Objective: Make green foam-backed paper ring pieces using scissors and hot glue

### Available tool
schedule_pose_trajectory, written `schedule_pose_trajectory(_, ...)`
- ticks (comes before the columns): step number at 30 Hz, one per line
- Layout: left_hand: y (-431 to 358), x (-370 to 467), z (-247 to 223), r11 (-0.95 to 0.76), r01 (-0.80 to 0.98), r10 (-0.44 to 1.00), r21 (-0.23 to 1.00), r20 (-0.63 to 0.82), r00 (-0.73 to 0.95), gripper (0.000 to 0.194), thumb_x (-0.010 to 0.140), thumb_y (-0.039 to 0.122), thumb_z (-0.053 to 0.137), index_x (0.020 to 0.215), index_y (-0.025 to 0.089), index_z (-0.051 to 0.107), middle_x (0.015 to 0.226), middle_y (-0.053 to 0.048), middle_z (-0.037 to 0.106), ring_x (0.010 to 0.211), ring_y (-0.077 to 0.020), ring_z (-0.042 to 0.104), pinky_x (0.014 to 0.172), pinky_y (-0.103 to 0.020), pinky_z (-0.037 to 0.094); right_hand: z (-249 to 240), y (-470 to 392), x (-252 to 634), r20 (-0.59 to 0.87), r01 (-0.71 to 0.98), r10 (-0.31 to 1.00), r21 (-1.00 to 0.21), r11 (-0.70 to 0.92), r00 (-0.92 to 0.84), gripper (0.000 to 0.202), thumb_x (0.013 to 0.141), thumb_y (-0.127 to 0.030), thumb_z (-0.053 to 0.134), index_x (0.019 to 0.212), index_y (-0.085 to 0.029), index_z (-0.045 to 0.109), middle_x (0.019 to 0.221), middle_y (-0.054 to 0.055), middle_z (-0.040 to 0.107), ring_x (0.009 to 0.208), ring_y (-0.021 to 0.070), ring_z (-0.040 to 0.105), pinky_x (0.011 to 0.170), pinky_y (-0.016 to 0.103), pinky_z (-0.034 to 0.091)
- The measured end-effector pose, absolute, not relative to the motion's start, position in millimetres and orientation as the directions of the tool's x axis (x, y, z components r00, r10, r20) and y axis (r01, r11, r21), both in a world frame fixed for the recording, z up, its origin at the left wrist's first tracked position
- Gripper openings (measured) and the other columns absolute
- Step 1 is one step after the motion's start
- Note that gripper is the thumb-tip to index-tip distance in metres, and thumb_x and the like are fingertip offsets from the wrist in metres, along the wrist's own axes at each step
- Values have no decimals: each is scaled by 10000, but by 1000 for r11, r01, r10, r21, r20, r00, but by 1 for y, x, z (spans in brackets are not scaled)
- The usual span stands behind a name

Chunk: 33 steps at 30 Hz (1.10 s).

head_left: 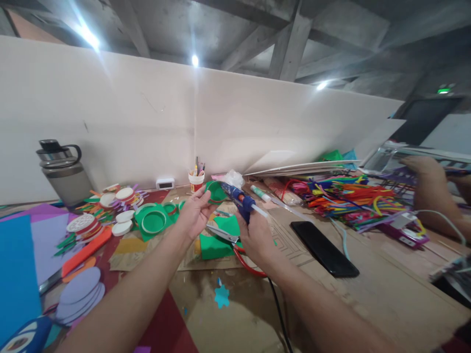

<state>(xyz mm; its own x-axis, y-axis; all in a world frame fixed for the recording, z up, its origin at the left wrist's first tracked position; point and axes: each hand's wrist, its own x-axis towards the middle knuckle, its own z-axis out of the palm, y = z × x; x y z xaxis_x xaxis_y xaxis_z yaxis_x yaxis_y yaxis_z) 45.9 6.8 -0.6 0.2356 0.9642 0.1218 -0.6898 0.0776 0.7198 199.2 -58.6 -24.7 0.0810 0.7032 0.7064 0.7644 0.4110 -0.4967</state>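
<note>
My left hand [196, 212] pinches a small round green piece [215, 192] with a raised rim, held up above the table. In my right hand [256, 236] is a blue hot glue gun [241, 200], a glue stick jutting from its back and its nozzle end close to the green piece. Whether the nozzle touches it I cannot tell. Below my hands lie red-handled scissors [222, 233] over green foam sheet [217, 246]. Left of my left hand sits a green square with a ring on it [153, 222], beside smaller green rings [170, 209].
A grey bottle [66, 174] stands back left, near white discs [122, 223] and purple circles [81, 294]. A black phone [324, 248] lies right, before colourful pipe cleaners [342, 198]. The glue gun's black cord [278, 314] hangs toward me. Another person's arm [430, 191] reaches in far right.
</note>
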Motion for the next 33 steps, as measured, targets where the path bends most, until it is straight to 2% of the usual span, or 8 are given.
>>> schedule_pose_trajectory(3, 7, 46, -2, 78, -694, 961, 716, 132, 244, 208, 830, 111, 648, 1037, 123, 634, 934, -78, 744, 805, -159, 718, 926, -364, 550, -26, -58, 200, 702, 762, 709, -494, 418, 67, 268, 953, -309, 415, 1159, -197, 545, 1076, 159, 676, 966, 277, 656, 817, 402, 510)
schedule_pose_trajectory(9, 5, 45, -2, 117, -667, 940, 736, 134, 313, 219, 827, 127, 662, 1045, 136, 643, 958, -66, 742, 799, -154, 714, 954, -409, 541, -25, -59, 201, 680, 744, 734, -494, 449, 9, 311, 951, -338, 417, 1162, -161, 560, 1043, 159, 685, 940, 273, 661, 804, 394, 521)
schedule_pose_trajectory(14, 8, 43, -3, 107, -677, 937, 728, 154, 313, 207, 802, 136, 694, 1002, 142, 639, 929, -53, 740, 784, -147, 711, 950, -407, 544, -20, -61, 199, 667, 715, 744, -496, 492, -49, 334, 945, -317, 413, 1215, -181, 555, 1009, 117, 699, 896, 250, 669, 762, 371, 532)
schedule_pose_trajectory(21, 10, 45, -10, 123, -682, 920, 721, 175, 351, 225, 803, 133, 699, 1021, 137, 643, 950, -45, 728, 823, -144, 701, 983, -426, 524, -23, -59, 201, 691, 733, 723, -503, 458, 22, 314, 938, -323, 419, 1168, -158, 556, 1046, 143, 683, 923, 257, 649, 795, 386, 515)
schedule_pose_trajectory(26, 9, 46, -11, 120, -693, 923, 711, 178, 341, 228, 801, 138, 702, 1023, 144, 649, 981, -59, 735, 875, -169, 708, 1013, -455, 502, -25, -58, 202, 688, 754, 720, -520, 402, 91, 267, 946, -319, 409, 1117, -194, 571, 1002, 132, 688, 894, 259, 648, 774, 383, 510)
schedule_pose_trajectory(29, 9, 45, -11, 119, -691, 924, 713, 174, 339, 208, 803, 138, 698, 1006, 135, 650, 967, -67, 740, 876, -183, 714, 1009, -470, 504, -25, -57, 202, 690, 748, 720, -516, 418, 73, 245, 937, -316, 423, 1080, -198, 584, 964, 122, 696, 853, 257, 654, 746, 381, 515)
schedule_pose_trajectory(33, 10, 44, -11, 117, -668, 920, 735, 172, 351, 217, 805, 149, 699, 1016, 127, 651, 962, -74, 740, 869, -188, 716, 982, -451, 523, -21, -58, 201, 673, 714, 740, -528, 459, 22, 273, 930, -330, 436, 1115, -197, 588, 1026, 128, 701, 911, 263, 664, 772, 379, 526)
